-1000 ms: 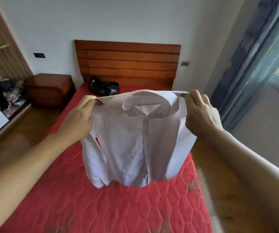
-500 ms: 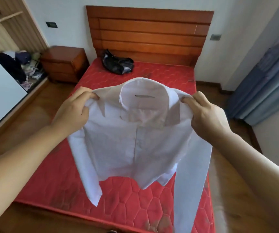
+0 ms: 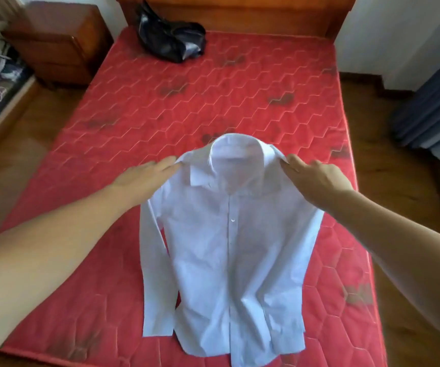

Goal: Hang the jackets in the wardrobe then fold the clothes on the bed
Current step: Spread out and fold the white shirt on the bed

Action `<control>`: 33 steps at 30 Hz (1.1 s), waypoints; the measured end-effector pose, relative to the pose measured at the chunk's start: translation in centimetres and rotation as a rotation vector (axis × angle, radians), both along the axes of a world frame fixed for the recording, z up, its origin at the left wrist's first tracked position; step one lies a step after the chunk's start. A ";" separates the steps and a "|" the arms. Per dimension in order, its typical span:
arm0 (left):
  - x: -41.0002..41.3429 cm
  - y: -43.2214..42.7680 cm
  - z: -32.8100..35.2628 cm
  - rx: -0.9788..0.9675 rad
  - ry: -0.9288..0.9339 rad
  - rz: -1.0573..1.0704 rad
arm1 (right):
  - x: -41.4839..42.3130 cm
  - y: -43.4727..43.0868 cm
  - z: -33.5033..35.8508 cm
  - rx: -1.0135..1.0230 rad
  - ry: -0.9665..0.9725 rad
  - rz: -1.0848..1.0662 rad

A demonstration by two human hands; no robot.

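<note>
While the white shirt (image 3: 229,234) lies front-up on the near half of the red bed (image 3: 134,107), each hand pinches a shoulder seam: left hand (image 3: 144,178) at the left shoulder, right hand (image 3: 316,178) at the right, fingers closed on cloth. Thin, limp cotton (light, likely to crease) is best held at shoulders or hem. Its long axis runs near to far, collar pointing toward the headboard (image 3: 240,11).

Mattress (image 3: 123,133) bare across the middle and both side edges, my hands can pass freely there. White shirt (image 3: 229,247) covers the near-edge centre. Black bag (image 3: 172,41) blocks the head edge, left of centre. Nightstand (image 3: 54,41) off the far-left corner.
</note>
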State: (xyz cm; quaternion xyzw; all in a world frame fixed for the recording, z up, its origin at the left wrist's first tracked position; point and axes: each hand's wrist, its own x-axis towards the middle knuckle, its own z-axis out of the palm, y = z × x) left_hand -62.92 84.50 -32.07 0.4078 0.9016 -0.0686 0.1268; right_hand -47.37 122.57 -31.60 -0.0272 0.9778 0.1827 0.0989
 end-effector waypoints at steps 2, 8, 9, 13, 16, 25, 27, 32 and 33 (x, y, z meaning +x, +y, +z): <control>-3.7 2.6 -3.5 -0.002 0.084 0.140 | -3.7 0.9 -3.5 0.061 0.026 -0.093; 1.2 5.4 -20.9 0.065 -0.177 0.310 | -2.1 -4.1 -19.8 -0.282 -0.087 -0.266; 3.8 4.8 -24.0 0.026 -0.270 0.306 | 0.0 -5.3 -23.0 -0.369 -0.150 -0.299; 12.3 2.6 -33.9 -0.181 -0.336 0.187 | 7.4 -8.0 -33.2 -0.598 -0.316 -0.458; 15.7 1.9 -39.0 -0.188 -0.252 0.178 | 10.4 -9.7 -39.1 -0.550 -0.323 -0.473; 17.7 -0.1 -44.6 0.102 0.088 0.140 | 14.7 -8.1 -43.4 -0.490 -0.116 -0.524; 18.4 -0.8 -43.6 0.058 0.034 0.168 | 16.1 -6.6 -42.8 -0.447 -0.145 -0.604; 22.4 -4.4 -40.2 0.176 -0.152 0.395 | 20.7 -6.1 -39.7 -0.283 -0.222 -0.525; 23.9 -5.1 -39.6 0.282 -0.228 0.521 | 21.6 -6.8 -39.1 -0.273 -0.232 -0.481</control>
